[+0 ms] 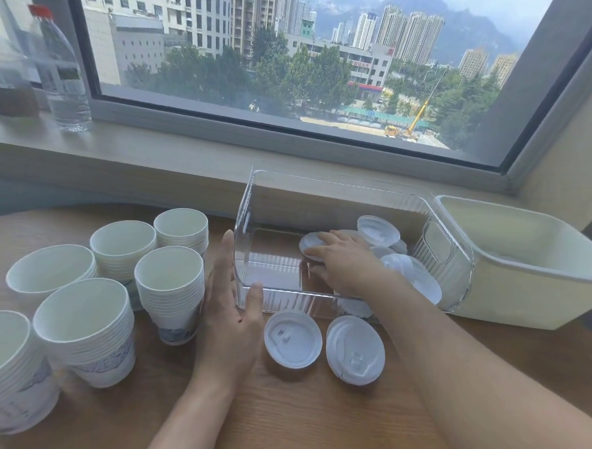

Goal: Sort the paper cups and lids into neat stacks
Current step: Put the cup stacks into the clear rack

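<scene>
Six stacks of white paper cups (169, 286) upright at table left, clustered close (some lean slightly). Two white lids (293, 338) flat on the table, side by side. More lids (378, 230) jumbled in the clear bin (447, 263), unstacked.

On the wooden table (311, 424) stand 6 stacks of nested white paper cups (169, 293), grouped at the left. 2 white round plastic lids (293, 338) lie loose on the tabletop in front of 1 clear ribbed plastic bin (450, 266); inside that bin sits a jumble of more white lids (378, 230), at least 6 showing, though the overlap makes an exact figure impossible. Just beside it is 1 cream rectangular plastic tub (538, 292). On the windowsill (154, 155) there is 1 clear plastic water bottle with a red cap (61, 71). 2 bare hands are in sight.
</scene>
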The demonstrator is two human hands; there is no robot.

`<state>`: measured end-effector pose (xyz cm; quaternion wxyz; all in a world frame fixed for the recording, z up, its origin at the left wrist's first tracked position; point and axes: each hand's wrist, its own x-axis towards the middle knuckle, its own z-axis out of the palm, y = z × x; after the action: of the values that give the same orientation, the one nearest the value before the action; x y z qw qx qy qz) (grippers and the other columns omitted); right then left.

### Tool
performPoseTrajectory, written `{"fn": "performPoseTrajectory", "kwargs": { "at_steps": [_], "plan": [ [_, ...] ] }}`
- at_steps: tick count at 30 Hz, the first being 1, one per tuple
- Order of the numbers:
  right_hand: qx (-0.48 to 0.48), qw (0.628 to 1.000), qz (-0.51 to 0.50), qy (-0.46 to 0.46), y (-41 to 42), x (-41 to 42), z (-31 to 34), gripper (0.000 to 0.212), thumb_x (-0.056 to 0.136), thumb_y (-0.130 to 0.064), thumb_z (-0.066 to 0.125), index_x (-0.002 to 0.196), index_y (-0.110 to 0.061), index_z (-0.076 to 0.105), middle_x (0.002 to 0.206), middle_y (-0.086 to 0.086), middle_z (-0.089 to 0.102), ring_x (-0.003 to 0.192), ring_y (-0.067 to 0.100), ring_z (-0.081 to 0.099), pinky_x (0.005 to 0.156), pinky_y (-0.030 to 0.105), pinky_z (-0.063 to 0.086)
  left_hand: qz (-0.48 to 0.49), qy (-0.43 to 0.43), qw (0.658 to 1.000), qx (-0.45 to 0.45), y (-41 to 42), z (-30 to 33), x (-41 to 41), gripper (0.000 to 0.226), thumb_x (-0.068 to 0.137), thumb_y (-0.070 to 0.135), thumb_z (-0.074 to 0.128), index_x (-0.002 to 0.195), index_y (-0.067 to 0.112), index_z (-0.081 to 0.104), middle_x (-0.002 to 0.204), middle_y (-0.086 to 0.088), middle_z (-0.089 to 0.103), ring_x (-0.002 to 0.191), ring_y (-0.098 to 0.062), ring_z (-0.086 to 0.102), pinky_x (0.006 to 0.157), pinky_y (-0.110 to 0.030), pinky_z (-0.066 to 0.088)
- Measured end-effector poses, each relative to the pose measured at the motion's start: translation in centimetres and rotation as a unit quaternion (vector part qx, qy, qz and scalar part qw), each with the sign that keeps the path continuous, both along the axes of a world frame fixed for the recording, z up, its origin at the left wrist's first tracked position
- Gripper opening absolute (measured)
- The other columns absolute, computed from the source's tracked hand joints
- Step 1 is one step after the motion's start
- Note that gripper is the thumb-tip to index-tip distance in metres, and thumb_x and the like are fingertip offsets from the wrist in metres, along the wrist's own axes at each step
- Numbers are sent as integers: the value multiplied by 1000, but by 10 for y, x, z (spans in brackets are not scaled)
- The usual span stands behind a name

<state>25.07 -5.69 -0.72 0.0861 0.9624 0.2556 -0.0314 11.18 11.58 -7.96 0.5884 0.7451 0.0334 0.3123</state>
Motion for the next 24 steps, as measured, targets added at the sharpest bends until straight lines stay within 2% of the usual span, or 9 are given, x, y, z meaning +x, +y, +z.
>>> {"fn": "performPoseTrajectory", "kwargs": {
  "at_steps": [3,7,11,15,18,20,24],
  "plan": [
    [50,999,-1,8,4,-7,3,49,108,-52,40,156,-40,41,171,1,25,157,26,21,125,49,19,1,1,1000,5,0,0,-1,90,102,6,60,158,61,16,168,20,29,154,-11,34,122,-54,36],
    [167,986,-14,16,4,-23,14,49,106,-50,48,154,-37,45,168,-3,32,153,22,30,124,44,27,-3,3,1000,11,-1,2,-2,87,102,5,59,162,53,17,166,25,27,154,-12,34,123,-55,35],
    [300,954,10,3,11,-52,31,46,104,-43,57,148,-31,52,154,-6,49,141,16,46,116,39,39,-15,37,999,10,-3,7,-20,80,104,4,56,165,42,20,167,6,36,152,-17,39,123,-52,35],
    [404,913,55,-16,31,-85,46,38,102,-37,63,139,-29,61,135,-10,61,120,9,57,105,30,47,-25,69,997,-4,-3,16,-44,71,104,9,57,163,36,28,161,11,45,149,-2,39,125,-44,34],
    [452,887,92,9,52,-107,53,32,100,-34,65,133,-30,65,124,-13,63,109,5,60,101,34,51,-16,94,995,15,3,22,-68,57,103,19,62,153,39,43,143,27,54,134,9,50,117,-38,44],
    [457,881,117,45,67,-119,53,33,100,-33,67,132,-33,66,126,-14,61,111,6,60,102,38,50,9,85,996,33,10,24,-89,45,102,24,66,144,37,55,130,28,62,123,5,59,107,-34,52],
    [424,888,141,108,94,-137,42,43,97,-35,70,139,-32,62,151,-11,46,135,10,49,111,40,45,82,36,992,88,29,31,-131,34,99,25,70,132,30,66,116,19,71,111,-6,68,93,-25,54]
  ]
}}
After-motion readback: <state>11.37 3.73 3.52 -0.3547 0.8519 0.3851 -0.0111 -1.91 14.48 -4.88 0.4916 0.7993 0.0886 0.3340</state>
